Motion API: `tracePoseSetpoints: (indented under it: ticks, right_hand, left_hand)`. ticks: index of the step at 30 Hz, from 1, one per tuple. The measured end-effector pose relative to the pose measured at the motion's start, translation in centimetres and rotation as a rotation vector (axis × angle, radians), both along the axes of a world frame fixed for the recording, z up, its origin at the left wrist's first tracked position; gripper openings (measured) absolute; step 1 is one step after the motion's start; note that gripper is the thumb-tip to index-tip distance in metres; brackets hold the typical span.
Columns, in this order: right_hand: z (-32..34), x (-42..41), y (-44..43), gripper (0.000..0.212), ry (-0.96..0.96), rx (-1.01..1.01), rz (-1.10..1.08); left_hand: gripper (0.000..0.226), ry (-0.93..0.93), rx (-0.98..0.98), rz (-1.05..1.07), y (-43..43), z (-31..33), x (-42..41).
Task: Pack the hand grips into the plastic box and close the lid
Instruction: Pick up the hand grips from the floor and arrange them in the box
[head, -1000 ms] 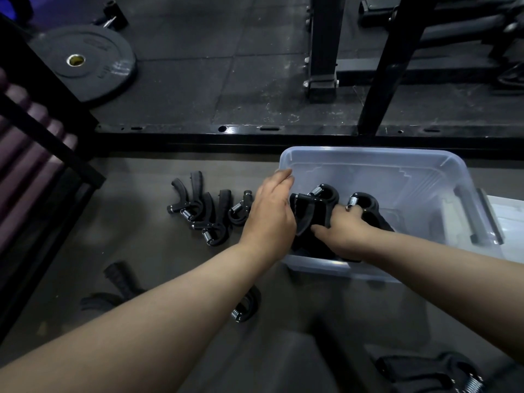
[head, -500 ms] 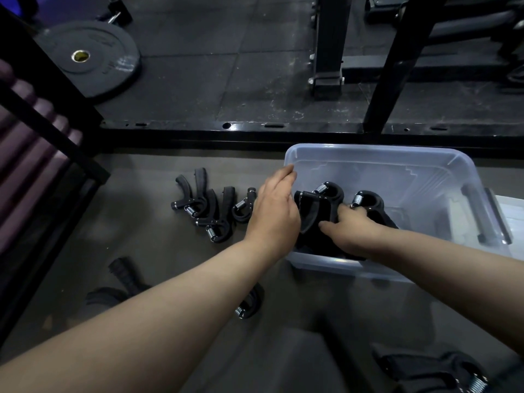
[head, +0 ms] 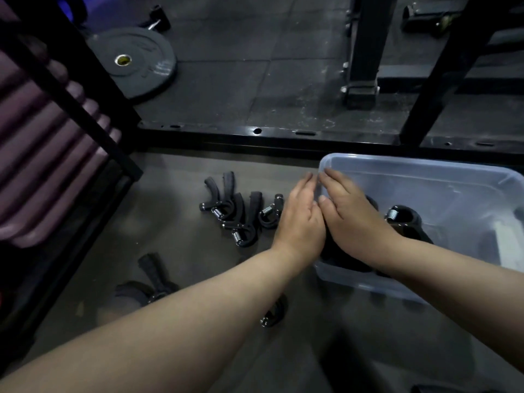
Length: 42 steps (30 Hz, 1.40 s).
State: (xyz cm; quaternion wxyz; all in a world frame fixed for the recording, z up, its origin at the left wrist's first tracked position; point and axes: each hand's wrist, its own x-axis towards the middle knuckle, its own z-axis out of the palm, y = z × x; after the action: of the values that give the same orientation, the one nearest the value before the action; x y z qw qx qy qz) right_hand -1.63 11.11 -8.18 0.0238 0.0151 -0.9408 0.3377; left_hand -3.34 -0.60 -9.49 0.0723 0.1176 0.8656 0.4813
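- Your left hand lies flat, fingers straight, against the outside of the plastic box at its left wall. It has hold of nothing.
- Your right hand sits just beside it, inside the box, with its fingers straight over the dark grips stacked in the near left corner. It seems to be settling them, not clutching one (what its palm touches is hidden).
- One packed grip shows to the right of that hand, with its chrome spring coil uppermost.
- The loose hand grips lie tangled on the floor, just left of your left hand.
- A lone grip sits nearer you, and a half-hidden grip pokes out from under your left forearm.
- Expect these to be stiff, springy and fairly light. The padded handles should give good purchase, while the chrome coil is likely slick.
- In the cluster the handles are hooked through one another. Take one by both handles, pinched together, so it comes free without dragging its neighbours.
- The box looks thin and flexible and will probably slide on this floor, so steady a wall while you load it.
- I cannot tell from here where the lid is.
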Motion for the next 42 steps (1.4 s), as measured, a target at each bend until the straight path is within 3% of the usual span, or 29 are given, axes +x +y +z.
tracePoseSetpoints:
  ticks: [5, 9, 14, 16, 20, 23, 29, 34, 37, 40, 42]
  right_hand:
    - [-0.5, -1.7, -1.3, 0.054, 0.042, 0.001, -0.026]
    - [-1.6, -2.3, -2.5, 0.059, -0.054, 0.082, -0.016]
    - [-1.7, -2.2, -2.6, 0.059, -0.087, 0.06, -0.02]
    - [-1.7, -2.2, -2.6, 0.059, -0.08, 0.064, -0.024]
    - [-1.7, -2.3, -2.8, 0.058, -0.069, 0.067, -0.038]
    - [-1.7, -2.3, -2.7, 0.058, -0.063, 0.066, -0.037]
    - [-1.9, -2.3, -2.7, 0.057, -0.049, 0.046, -0.039]
    - [-1.9, -2.3, -2.7, 0.057, -0.058, 0.043, -0.029]
    - [-1.8, -2.2, -2.6, 0.057, -0.062, 0.037, -0.03]
    - [-1.8, -2.2, -2.6, 0.057, -0.067, 0.044, -0.028]
    - [-1.8, -2.2, -2.5, 0.058, -0.07, 0.042, -0.025]
  left_hand:
    - [0.051, -0.064, -0.136, 0.045, -2.8, -2.1, -0.2]
    - [0.057, -0.113, -0.237, 0.084, -7.0, -4.6, -0.3]
    - [0.048, -0.231, -0.611, 0.081, -13.6, -7.8, 0.9]
    - [0.046, -0.236, -0.677, 0.038, -15.1, -8.6, 2.1]
    - [0.075, -0.344, -0.596, 0.005, -15.8, -8.9, 4.3]
    - [0.107, -0.366, -0.676, -0.142, -15.3, -8.8, 5.5]
    - [0.101, -0.249, -0.766, -0.147, -14.0, -8.9, 5.9]
    - [0.063, 0.04, -1.074, 0.058, -12.8, -8.3, 5.7]
    - [0.068, 0.117, -1.114, -0.105, -12.9, -8.0, 4.9]
    - [0.074, 0.171, -1.146, -0.423, -13.0, -8.0, 4.2]
    - [0.077, 0.202, -1.16, -0.475, -13.1, -8.2, 3.8]
